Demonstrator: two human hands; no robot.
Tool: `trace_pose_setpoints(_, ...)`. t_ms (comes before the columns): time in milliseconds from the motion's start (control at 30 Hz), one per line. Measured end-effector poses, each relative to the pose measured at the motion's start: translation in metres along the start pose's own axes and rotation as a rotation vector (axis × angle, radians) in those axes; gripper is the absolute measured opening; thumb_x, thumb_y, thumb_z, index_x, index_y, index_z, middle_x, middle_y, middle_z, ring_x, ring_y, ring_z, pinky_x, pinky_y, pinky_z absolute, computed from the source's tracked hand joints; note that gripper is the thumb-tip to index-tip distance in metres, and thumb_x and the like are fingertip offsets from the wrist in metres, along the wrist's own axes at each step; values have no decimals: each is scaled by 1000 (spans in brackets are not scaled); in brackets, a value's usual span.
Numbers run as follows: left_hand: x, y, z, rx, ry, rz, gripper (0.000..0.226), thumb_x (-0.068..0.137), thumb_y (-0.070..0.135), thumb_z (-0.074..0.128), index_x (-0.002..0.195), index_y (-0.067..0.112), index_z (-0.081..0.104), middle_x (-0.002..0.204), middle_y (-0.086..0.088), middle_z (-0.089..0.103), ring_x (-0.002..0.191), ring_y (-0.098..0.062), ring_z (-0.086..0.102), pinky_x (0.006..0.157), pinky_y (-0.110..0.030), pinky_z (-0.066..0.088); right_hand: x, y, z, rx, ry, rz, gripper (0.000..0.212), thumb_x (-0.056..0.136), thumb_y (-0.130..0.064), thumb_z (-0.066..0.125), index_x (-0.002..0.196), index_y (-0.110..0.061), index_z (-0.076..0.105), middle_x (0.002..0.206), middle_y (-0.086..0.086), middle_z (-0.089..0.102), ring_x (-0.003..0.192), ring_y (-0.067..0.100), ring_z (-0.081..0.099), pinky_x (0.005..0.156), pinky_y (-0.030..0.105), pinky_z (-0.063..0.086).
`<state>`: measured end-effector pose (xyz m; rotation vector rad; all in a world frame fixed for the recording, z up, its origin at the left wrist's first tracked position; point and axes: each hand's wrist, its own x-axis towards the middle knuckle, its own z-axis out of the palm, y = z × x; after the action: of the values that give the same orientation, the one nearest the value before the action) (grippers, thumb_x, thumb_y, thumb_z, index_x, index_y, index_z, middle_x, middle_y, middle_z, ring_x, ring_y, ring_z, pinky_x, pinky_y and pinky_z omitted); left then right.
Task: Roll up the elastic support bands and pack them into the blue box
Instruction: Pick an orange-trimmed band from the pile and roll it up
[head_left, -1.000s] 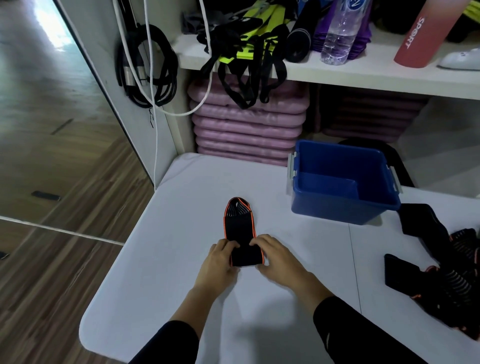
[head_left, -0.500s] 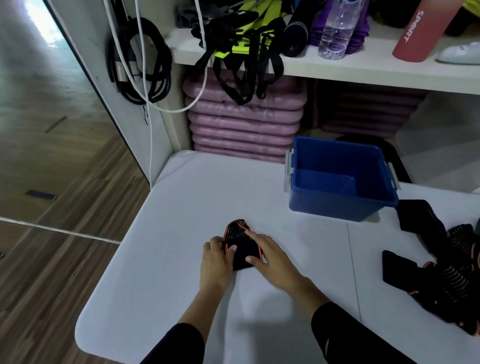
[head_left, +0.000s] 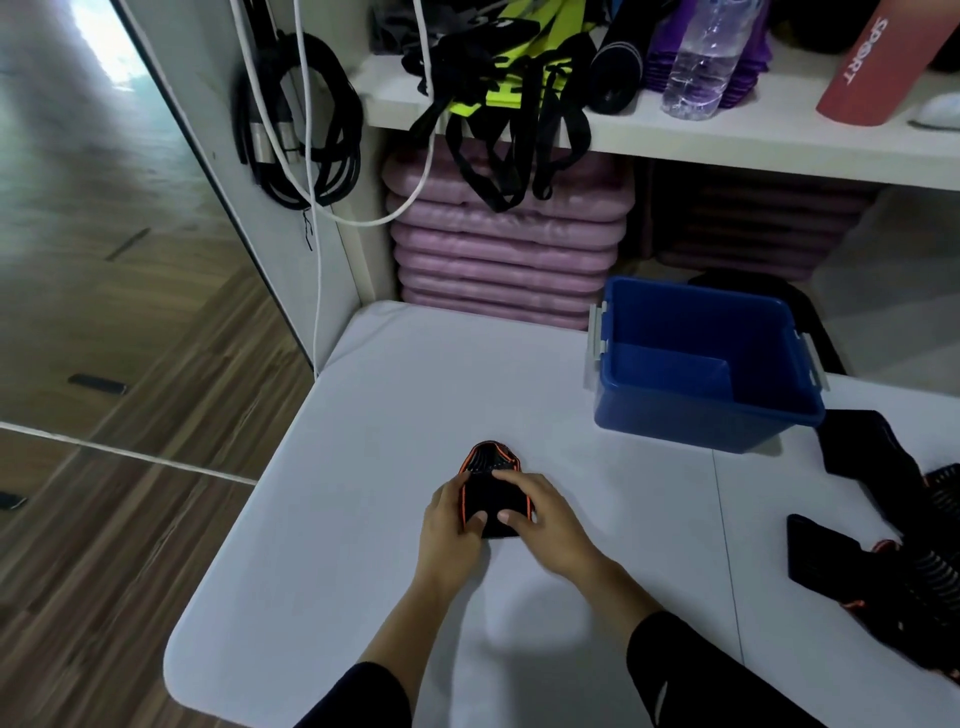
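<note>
A black elastic band with orange edging lies on the white table, mostly rolled, with a short rounded end still flat beyond the roll. My left hand grips the roll's left side, thumb on top. My right hand curls over its right side, thumb pressing the near face. The blue box stands open further back to the right, nothing visible inside it. Several more black and orange bands lie heaped at the table's right edge.
A shelf unit behind the table holds stacked pink mats, hanging black straps, a water bottle and a red bottle. Cables hang on the left panel. The table's left edge drops to wooden floor.
The band was laid out long with both hands at its near end. Both hands have rolled it away from me, so only a short tip now stays flat.
</note>
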<state>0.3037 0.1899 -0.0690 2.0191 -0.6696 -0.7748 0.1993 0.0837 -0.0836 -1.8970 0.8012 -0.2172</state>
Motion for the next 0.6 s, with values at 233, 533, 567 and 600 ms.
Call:
trace_pose_setpoints(233, 32, 9, -34, -98, 65, 1, 53, 83, 1, 58, 131, 22, 47, 124, -3, 48, 104, -17, 55, 94, -31, 47, 39, -27, 5, 75, 41, -62, 45, 82, -11, 65, 121, -31, 55, 120, -9, 55, 114, 6, 49, 96, 18, 39)
trace_pose_setpoints(533, 109, 7, -97, -48, 212, 49, 52, 82, 3, 61, 129, 22, 50, 121, -1, 50, 108, -22, 54, 96, -37, 47, 136, -68, 37, 68, 8, -149, 45, 83, -19, 64, 118, -43, 51, 126, -12, 52, 119, 9, 48, 100, 34, 45)
trace_pose_setpoints(567, 115, 2, -100, -34, 218, 36, 53, 82, 4, 61, 130, 22, 49, 122, -3, 50, 110, -23, 54, 97, -40, 47, 143, -67, 42, 59, -1, -144, 45, 83, -19, 64, 118, -42, 51, 126, -13, 52, 119, 9, 48, 101, 35, 44)
trace_pose_setpoints(600, 120, -2, -101, -14, 218, 15, 53, 82, 5, 61, 131, 21, 49, 123, -5, 50, 110, -25, 54, 98, -40, 46, 148, -65, 48, 43, -11, -139, 45, 83, -19, 64, 119, -40, 51, 126, -12, 51, 119, 9, 47, 102, 36, 43)
